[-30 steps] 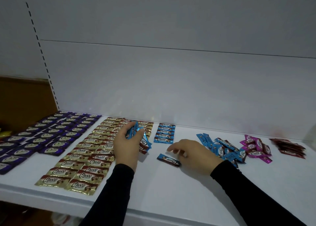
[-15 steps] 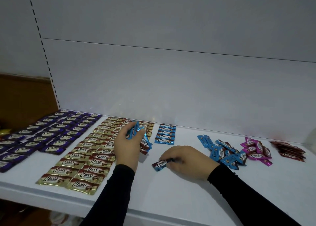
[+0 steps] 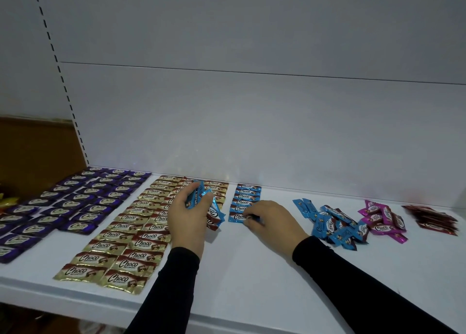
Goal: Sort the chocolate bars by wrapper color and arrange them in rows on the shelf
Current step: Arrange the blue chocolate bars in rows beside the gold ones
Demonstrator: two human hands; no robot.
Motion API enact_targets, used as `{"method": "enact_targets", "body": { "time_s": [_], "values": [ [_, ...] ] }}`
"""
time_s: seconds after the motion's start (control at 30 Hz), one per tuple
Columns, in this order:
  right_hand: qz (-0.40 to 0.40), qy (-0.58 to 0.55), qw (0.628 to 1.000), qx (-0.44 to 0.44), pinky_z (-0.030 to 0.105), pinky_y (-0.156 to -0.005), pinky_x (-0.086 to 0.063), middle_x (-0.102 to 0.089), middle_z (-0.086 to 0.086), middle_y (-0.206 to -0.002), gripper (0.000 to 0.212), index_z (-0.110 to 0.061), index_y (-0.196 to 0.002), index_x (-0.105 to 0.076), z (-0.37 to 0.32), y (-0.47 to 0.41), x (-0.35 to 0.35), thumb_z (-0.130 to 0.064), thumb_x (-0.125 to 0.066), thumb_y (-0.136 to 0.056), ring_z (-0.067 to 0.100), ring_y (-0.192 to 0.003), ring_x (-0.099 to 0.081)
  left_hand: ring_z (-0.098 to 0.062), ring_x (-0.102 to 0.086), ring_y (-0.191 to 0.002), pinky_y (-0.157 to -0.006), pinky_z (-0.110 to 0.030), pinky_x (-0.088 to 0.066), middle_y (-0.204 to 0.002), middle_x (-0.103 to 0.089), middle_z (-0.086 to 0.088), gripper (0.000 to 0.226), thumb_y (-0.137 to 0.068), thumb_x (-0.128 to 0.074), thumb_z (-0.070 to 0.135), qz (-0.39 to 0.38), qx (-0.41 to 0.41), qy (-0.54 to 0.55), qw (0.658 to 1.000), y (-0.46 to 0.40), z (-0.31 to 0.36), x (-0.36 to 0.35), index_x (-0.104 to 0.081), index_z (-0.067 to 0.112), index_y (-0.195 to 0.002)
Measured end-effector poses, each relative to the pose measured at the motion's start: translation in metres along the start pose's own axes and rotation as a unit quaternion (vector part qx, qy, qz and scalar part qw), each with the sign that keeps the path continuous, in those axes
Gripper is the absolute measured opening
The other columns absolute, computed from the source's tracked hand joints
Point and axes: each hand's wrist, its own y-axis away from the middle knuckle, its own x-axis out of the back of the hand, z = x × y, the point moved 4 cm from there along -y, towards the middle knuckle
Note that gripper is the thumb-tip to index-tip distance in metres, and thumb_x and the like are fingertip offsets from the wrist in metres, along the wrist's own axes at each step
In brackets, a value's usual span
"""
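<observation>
My right hand [image 3: 267,220] has just set another blue bar [image 3: 238,217] at the blue column's front, fingertips apparently still pinching it; my left hand [image 3: 187,215] clutches spare blue bars [image 3: 199,200].

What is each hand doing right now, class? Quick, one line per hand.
Left hand: grips a bunch of blue chocolate bars.
Right hand: fingertips on the nearest bar of the blue row; whether it pinches or presses cannot be told.

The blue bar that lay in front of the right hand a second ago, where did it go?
The right hand picked it up and carried it back to the blue column, now setting it at the near end. The left hand still grips its bunch of blue bars; the piles stayed.
</observation>
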Motion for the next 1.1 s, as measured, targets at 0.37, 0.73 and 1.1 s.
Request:
{"method": "enact_targets", "body": {
  "time_s": [0.37,0.73,1.1],
  "values": [
    [-0.006,-0.004,1.000,-0.001,0.030,-0.083,-0.048,-0.067,-0.004,-0.108,0.022,-0.021,-0.106,-0.071,0.001,-0.003,-0.003,-0.031,-0.054,-0.097,0.011,-0.097,-0.054,0.006,-0.064,-0.090,-0.066,-0.014,-0.054,-0.106,-0.062,0.017,0.029,-0.088,-0.075,0.012,-0.012,-0.008,-0.002,1.000,0.001,0.002,-0.002,-0.066,0.028,-0.111],
    [0.004,-0.020,0.999,-0.045,0.031,-0.094,-0.045,-0.064,-0.006,-0.122,0.028,-0.024,-0.118,-0.069,0.002,0.000,0.002,-0.035,-0.054,-0.097,0.013,-0.112,-0.051,0.002,-0.066,-0.085,-0.052,-0.006,-0.047,-0.108,-0.061,0.008,0.029,-0.089,-0.073,0.010,-0.024,-0.006,-0.017,1.000,0.002,0.000,-0.004,-0.066,0.026,-0.113],
    [0.004,-0.431,0.895,-0.112,0.027,-0.074,-0.054,-0.071,0.004,-0.095,0.019,-0.024,-0.107,-0.066,-0.017,0.005,-0.007,-0.027,-0.071,-0.089,0.011,-0.081,-0.069,-0.016,-0.067,-0.108,-0.088,-0.033,-0.058,-0.115,-0.070,0.002,0.032,-0.084,-0.077,0.005,-0.093,0.029,0.004,0.995,0.002,-0.011,-0.011,-0.072,0.029,-0.106]
  ]
}}
